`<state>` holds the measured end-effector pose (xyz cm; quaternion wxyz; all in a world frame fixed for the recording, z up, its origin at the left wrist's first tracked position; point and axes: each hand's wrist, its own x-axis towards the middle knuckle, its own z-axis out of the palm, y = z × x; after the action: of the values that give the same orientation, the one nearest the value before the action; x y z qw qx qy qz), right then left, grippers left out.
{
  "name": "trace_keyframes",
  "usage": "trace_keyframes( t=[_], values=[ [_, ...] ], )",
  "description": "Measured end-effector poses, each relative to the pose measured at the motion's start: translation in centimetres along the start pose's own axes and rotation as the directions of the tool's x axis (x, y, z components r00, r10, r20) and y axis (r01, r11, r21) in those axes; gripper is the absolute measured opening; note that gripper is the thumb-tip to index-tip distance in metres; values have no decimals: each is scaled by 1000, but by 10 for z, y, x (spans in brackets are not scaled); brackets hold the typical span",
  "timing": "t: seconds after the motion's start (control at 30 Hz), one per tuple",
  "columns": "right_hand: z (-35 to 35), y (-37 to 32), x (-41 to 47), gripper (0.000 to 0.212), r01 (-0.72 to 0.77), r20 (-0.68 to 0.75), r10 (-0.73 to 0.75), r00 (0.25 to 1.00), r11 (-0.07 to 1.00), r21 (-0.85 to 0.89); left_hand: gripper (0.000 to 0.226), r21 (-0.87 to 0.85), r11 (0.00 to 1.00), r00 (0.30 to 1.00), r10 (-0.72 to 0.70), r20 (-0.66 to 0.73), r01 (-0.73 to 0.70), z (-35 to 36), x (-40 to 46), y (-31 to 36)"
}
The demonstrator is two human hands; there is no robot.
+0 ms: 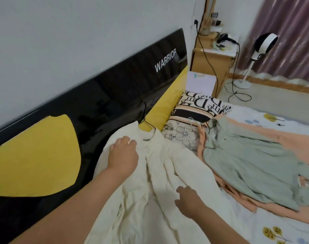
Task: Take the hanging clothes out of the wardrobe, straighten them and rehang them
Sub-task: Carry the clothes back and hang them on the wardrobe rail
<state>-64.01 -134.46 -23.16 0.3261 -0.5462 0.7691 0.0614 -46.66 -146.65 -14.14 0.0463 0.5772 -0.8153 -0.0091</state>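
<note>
A cream shirt [167, 173] lies spread on the bed, its collar on a black wire hanger [144, 118] whose hook points at the headboard. My left hand [123, 155] rests flat on the shirt's left shoulder, fingers apart. Lower down, my right hand [189, 199] presses on the shirt's front with curled fingers. To the right lies a pale green shirt [247, 159] on its own hanger [205, 125], on top of a peach garment [282, 138]. The wardrobe is out of view.
A black and yellow headboard [79, 111] runs along the left. A patterned pillow [190, 117] sits at the bed's head. Beyond are a wooden nightstand [211, 64] with cables, a white standing fan [262, 44] and a purple curtain [291, 32]. The bedsheet [282, 229] is white with prints.
</note>
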Motion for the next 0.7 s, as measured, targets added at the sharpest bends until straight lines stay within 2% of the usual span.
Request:
trace_keyframes(
  t=[0.07,0.13,0.27,0.33,0.43,0.5,0.6,0.7],
  values=[
    [10,-3,29,48,-33,-44,32,999,999,-21,36,91,996,998,-9,-66,15,11,32,-2],
    [21,-3,54,56,-74,-52,71,996,996,-44,39,203,977,996,-41,-75,56,24,59,-7],
    [48,4,89,64,-119,38,122,992,990,-77,37,364,927,996,-84,-30,89,44,87,-7],
    [59,7,98,65,-101,83,110,990,989,-103,40,359,926,991,-130,21,114,52,98,-3],
    [67,7,102,56,-65,43,73,996,985,-163,29,219,957,954,-235,187,193,56,108,2],
    [64,5,99,44,-53,-3,54,999,985,-164,31,97,969,935,-245,256,227,54,106,6],
    [55,9,91,39,2,-60,-8,998,995,-102,33,-86,966,948,-219,233,244,38,91,8],
    [44,22,73,26,75,-113,-71,991,996,37,40,-319,907,960,-238,146,274,6,69,8]
  ],
)
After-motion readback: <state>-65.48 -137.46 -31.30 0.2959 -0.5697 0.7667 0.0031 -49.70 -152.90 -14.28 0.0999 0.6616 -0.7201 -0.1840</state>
